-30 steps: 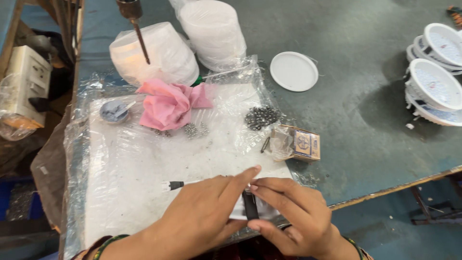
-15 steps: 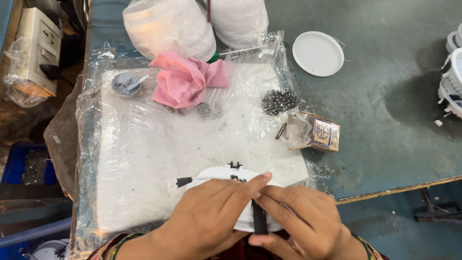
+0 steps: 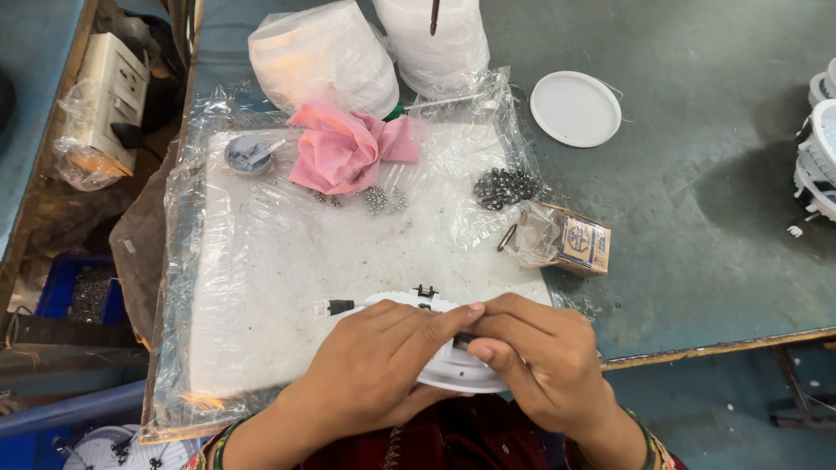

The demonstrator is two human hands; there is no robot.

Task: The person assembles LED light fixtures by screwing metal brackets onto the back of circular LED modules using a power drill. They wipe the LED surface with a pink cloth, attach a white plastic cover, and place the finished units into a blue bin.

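Observation:
My left hand (image 3: 374, 365) and my right hand (image 3: 535, 365) meet over a round white light fitting (image 3: 453, 370) at the near edge of a plastic-wrapped white board (image 3: 287, 261). Both hands grip the fitting; the fingertips pinch a small dark part at its middle. A black connector on a short wire (image 3: 335, 306) sticks out to the left of the fitting. A small black clip (image 3: 424, 292) shows at its far rim. Most of the fitting is hidden under my hands.
On the board lie a pink cloth (image 3: 344, 148), a small grey dish (image 3: 246, 154) and piles of small metal screws (image 3: 505, 186). A small open cardboard box (image 3: 575, 241) sits at the board's right. Bagged white stacks (image 3: 326, 57), a white round cover (image 3: 575, 108) and more fittings (image 3: 819, 157) are on the green table.
The view has shifted slightly and my hands have moved a little toward me over the fitting. The grip stays the same.

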